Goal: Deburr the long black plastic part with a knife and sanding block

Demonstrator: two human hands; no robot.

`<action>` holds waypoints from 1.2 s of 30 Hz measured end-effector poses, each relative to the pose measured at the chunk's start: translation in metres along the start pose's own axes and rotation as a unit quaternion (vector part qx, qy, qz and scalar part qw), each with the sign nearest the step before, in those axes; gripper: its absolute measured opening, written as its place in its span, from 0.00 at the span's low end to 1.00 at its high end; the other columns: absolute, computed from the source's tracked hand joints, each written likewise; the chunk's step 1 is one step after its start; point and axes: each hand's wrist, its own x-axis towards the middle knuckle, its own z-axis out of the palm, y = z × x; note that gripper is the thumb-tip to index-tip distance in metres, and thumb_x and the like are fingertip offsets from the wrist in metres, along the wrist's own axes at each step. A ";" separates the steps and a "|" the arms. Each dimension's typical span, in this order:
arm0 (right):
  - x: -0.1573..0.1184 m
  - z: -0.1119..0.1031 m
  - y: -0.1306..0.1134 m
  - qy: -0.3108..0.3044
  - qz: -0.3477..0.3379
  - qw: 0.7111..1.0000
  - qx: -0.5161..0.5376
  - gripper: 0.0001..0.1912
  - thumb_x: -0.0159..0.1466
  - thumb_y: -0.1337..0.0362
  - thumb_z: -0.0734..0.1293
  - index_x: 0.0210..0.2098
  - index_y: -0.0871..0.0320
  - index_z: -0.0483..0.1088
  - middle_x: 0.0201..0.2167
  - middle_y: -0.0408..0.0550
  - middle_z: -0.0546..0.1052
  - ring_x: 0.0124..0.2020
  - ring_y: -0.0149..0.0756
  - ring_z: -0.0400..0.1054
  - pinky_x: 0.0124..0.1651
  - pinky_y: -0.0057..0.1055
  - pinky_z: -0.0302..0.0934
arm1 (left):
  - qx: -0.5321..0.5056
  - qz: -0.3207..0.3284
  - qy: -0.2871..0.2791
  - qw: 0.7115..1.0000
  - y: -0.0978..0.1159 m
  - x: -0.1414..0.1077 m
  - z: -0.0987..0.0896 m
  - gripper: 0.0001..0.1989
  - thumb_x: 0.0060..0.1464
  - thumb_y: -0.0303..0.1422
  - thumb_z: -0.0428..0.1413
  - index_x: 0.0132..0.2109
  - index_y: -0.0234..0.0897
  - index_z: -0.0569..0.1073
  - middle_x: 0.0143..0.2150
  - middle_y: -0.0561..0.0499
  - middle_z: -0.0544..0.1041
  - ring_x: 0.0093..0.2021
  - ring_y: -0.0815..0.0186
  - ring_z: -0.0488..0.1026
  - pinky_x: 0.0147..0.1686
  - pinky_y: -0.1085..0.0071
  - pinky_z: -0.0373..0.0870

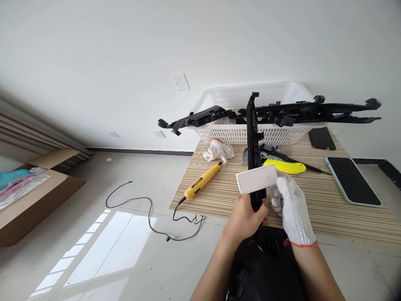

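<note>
My bare left hand is wrapped round the lower part of a long black plastic trim piece, which stands up away from me over the table edge. My right hand, in a white knit glove with an orange cuff, pinches one end of a white rectangular block. The block lies across the front of the trim piece and hides a stretch of it; whether the two touch I cannot tell. Right behind the block is a bright yellow-handled cutter.
A white plastic basket holds several black trim pieces that stick out both sides. On the striped table lie a yellow corded tool, a white glove, and two phones. A black cable trails on the floor near a cardboard box.
</note>
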 end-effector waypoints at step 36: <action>0.000 -0.009 0.000 0.030 0.038 0.994 0.102 0.19 0.58 0.50 0.69 0.24 0.54 0.57 0.14 0.33 0.59 0.11 0.22 0.47 0.11 0.21 0.40 | -0.039 -0.005 0.014 0.999 0.001 0.000 0.000 0.05 0.57 0.31 0.52 0.39 0.42 0.61 0.22 0.59 0.72 0.21 0.65 0.74 0.25 0.71 0.71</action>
